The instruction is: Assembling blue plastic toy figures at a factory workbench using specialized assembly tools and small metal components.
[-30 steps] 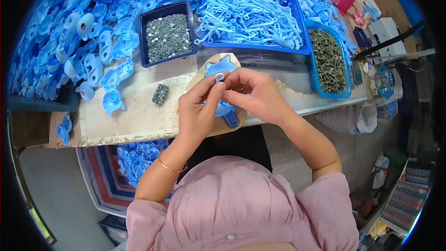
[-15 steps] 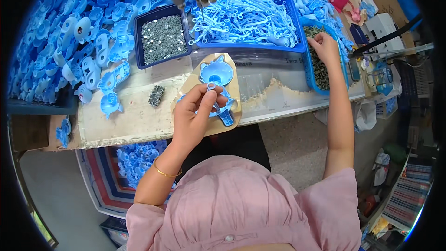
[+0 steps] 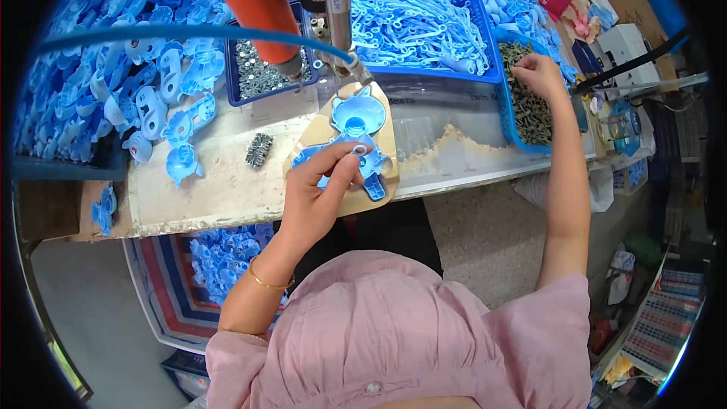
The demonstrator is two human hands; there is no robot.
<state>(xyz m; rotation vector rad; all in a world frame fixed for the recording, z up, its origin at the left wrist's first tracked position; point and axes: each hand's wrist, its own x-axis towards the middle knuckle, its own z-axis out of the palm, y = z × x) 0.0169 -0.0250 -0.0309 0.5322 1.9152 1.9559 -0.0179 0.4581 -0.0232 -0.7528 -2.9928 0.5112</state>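
Fingers [image 3: 344, 174] of left hand [image 3: 318, 201] closed, pinching light-blue moulded plastic part [image 3: 356, 148] flat on tan jig plate [image 3: 382, 125], worktop [image 3: 227, 182] centre. Right hand [image 3: 539, 73] fingers curled in blue tray of dark screws [image 3: 530, 110]; whether screw is gripped, cannot tell. Advice: keep part pressed steady, pick single screw.

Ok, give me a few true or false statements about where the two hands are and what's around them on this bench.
1. The left hand presses on a blue plastic part lying on a tan jig board. True.
2. The right hand rests in its lap. False: it reaches into the blue tray of dark screws.
3. Both hands hold the blue part. False: only the left touches it.
4. An orange-handled power screwdriver hangs above the part. True.
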